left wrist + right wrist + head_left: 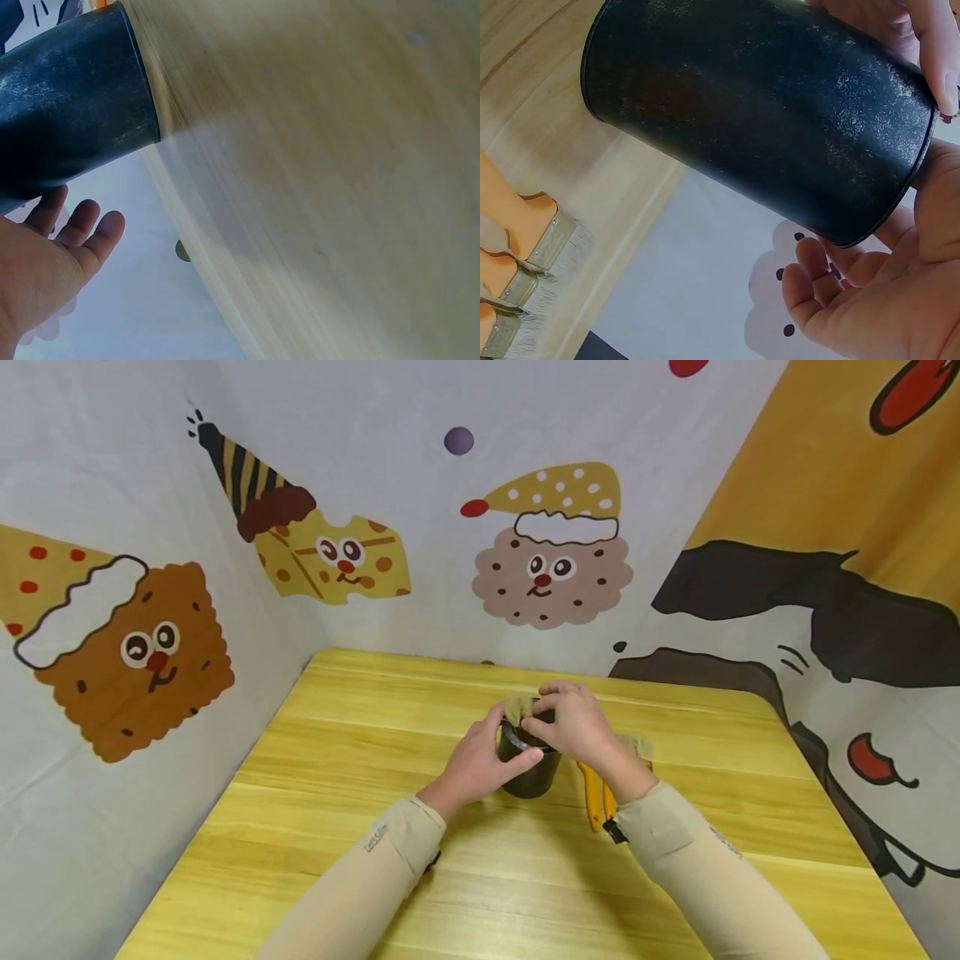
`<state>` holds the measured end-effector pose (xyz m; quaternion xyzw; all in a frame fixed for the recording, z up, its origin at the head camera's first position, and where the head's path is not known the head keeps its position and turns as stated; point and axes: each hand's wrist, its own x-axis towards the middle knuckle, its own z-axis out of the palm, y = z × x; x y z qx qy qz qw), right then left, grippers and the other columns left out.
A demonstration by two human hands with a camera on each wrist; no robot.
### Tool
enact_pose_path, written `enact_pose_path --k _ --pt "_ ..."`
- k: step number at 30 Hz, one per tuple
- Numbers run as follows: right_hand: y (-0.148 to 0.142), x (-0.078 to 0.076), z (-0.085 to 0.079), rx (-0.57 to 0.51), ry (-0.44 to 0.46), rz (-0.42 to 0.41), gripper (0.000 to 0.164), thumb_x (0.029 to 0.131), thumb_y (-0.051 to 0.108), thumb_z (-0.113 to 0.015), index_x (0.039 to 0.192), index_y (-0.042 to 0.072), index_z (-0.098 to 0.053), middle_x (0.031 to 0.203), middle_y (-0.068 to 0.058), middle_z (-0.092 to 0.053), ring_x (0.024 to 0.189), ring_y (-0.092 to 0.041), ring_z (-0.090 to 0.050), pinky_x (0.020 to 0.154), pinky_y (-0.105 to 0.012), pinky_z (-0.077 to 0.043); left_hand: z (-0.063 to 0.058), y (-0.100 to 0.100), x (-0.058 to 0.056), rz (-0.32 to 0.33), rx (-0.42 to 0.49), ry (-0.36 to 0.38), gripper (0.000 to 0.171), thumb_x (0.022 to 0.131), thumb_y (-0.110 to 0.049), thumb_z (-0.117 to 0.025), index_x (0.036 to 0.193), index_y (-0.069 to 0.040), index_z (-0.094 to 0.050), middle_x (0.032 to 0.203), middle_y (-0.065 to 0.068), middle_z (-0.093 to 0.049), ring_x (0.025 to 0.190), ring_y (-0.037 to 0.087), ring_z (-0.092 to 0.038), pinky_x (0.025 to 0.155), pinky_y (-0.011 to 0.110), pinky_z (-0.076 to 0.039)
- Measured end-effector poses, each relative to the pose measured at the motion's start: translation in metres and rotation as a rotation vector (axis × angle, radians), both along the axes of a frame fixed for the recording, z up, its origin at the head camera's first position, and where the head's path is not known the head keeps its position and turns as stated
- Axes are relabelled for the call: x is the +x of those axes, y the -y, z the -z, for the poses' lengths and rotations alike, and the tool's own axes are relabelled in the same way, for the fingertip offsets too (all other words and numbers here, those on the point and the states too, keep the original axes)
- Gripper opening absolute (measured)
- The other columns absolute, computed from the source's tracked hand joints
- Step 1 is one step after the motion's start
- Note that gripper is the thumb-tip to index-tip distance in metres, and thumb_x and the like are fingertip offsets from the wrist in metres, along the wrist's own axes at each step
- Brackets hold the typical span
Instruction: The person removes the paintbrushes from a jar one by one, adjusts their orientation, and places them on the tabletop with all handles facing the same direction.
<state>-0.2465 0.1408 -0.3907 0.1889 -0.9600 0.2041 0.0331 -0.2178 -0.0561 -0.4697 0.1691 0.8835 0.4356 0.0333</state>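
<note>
A black cylindrical pot [527, 781] stands upright near the middle of the table. My left hand [476, 766] grips its rim, with the thumb along the near side and fingers round the left. Pale bristles of a paintbrush [517, 708] stick up above the rim; the rest of it is hidden inside. My right hand [573, 722] bends over the opening, thumb and forefinger pinching at the brush. In the right wrist view, the other fingers of the right hand [877, 307] curl beside the dark wall of the pot [750, 105].
Several paintbrushes [525, 225] with orange handles and pale bristles lie to the right of the pot, partly under my right forearm. Their orange handles [592, 802] point toward me. Behind the wooden table [360, 727] hangs a cartoon-printed cloth [420, 635].
</note>
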Motion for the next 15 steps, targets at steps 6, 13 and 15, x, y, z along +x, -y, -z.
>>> enact_pose_path --k 6,13,15 --pt "-0.0048 -0.0007 0.0031 -0.099 0.018 0.003 0.03 0.095 0.02 -0.072 0.113 -0.004 -0.08 0.146 -0.024 -0.064 0.138 -0.05 -0.055 0.111 -0.062 -0.05 0.0017 -0.0003 -0.0006 0.004 0.025 -0.011 0.098 0.093 -0.082 -0.058 0.17 -0.04 -0.015 0.165 0.011 -0.045 0.146 0.036 -0.049 0.113 0.063 -0.047" --pt "-0.0027 -0.0025 0.009 -0.067 0.002 -0.049 0.027 0.098 0.025 -0.076 0.111 0.001 -0.083 0.142 -0.025 -0.067 0.133 -0.048 -0.06 0.11 -0.062 -0.051 0.0023 0.0002 -0.0014 -0.005 0.017 0.002 0.094 0.093 -0.085 -0.055 0.168 -0.049 -0.012 0.168 0.014 -0.04 0.148 0.038 -0.048 0.108 0.064 -0.049" --pt "-0.0018 -0.0029 0.0098 -0.059 0.012 -0.043 0.027 0.098 0.024 -0.075 0.112 0.002 -0.083 0.144 -0.024 -0.066 0.135 -0.048 -0.059 0.111 -0.063 -0.05 0.0021 0.0 -0.001 -0.005 0.017 0.008 0.095 0.093 -0.085 -0.055 0.169 -0.049 -0.012 0.17 0.014 -0.038 0.149 0.039 -0.047 0.108 0.065 -0.049"
